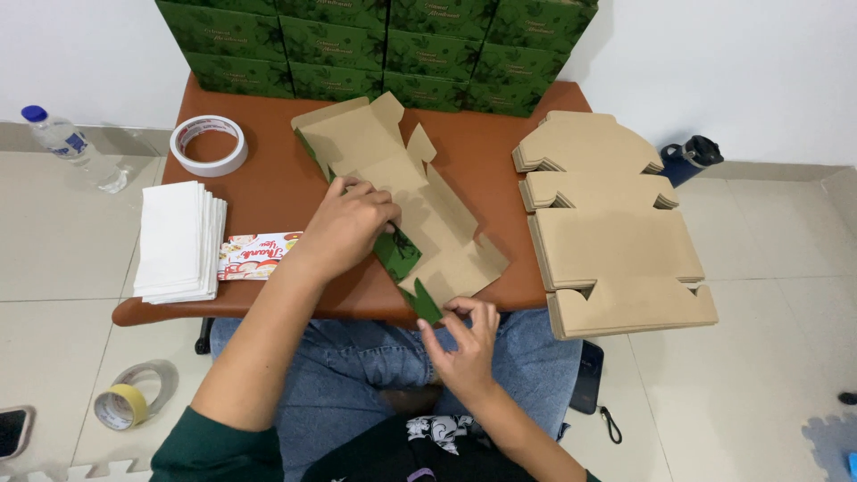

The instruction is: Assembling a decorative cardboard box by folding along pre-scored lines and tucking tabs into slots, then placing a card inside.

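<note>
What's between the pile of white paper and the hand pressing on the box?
In the head view, a small colourful card lies between the white paper stack and the left hand.
</note>
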